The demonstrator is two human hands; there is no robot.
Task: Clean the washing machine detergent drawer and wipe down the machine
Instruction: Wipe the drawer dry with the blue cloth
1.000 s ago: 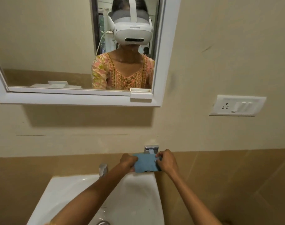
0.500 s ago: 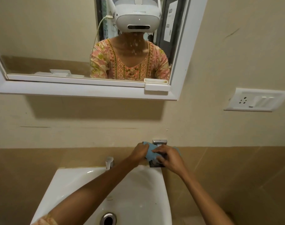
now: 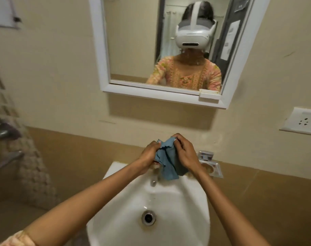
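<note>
A crumpled blue cloth point(image 3: 168, 162) is bunched between the left hand point(image 3: 150, 153), gripping its 9 o'clock side, and the right hand point(image 3: 185, 154), gripping at 3 o'clock. It hangs just above the tap point(image 3: 153, 182) at the sink's point(image 3: 186, 210) 12 o'clock rim. Notices point(image 3: 230, 39) reflected in the mirror point(image 3: 98, 50) are too blurred to read.

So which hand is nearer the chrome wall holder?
Right. The right hand grips the blue cloth just left of the chrome wall holder; the left hand grips it farther left.
</note>
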